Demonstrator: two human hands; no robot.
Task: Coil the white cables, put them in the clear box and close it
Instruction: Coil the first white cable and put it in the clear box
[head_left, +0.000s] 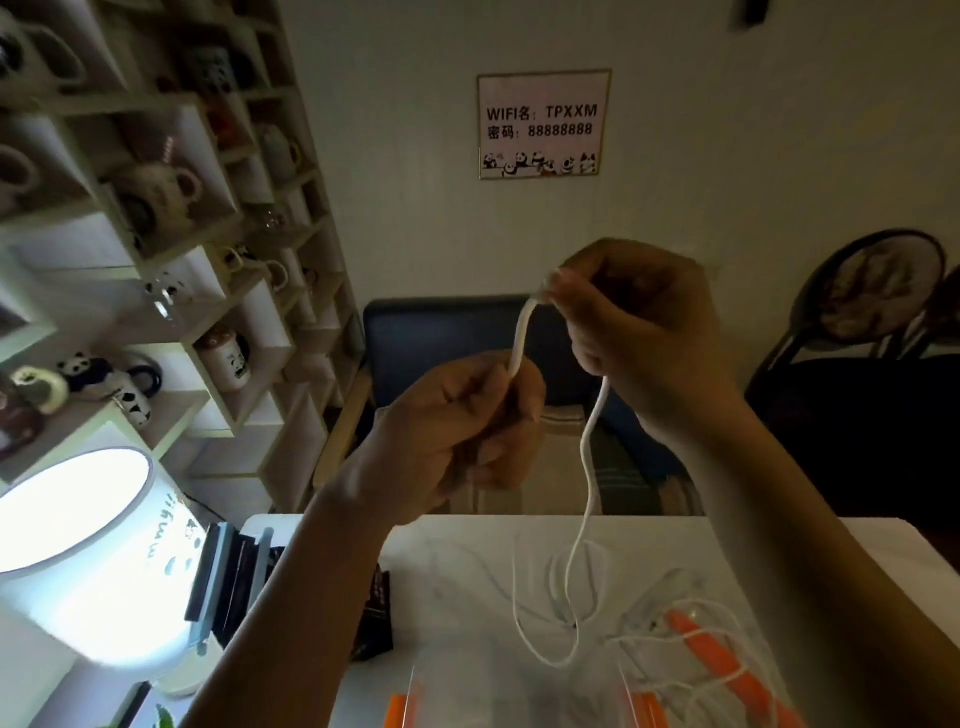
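Observation:
Both my hands are raised above the white table (457, 597). My left hand (457, 436) grips one end of a white cable (522, 332), which rises out of its fist. Higher up, my right hand (639, 332) pinches the same cable at its fingertips. From there the cable hangs down in a long strand (589, 467) to the table, where it lies in loose loops (550, 613). More white cable (696, 654) is tangled at the lower right over a clear box with orange trim (701, 644). Another clear piece with orange clips (405, 706) lies at the bottom edge.
A lit white lamp (78, 551) stands at the left, beside dark flat items (234, 582) and a small black object (376, 613). A shelf of panda mugs (156, 234) fills the left wall. Beyond the table are a blue seat (447, 338) and a dark chair (872, 312).

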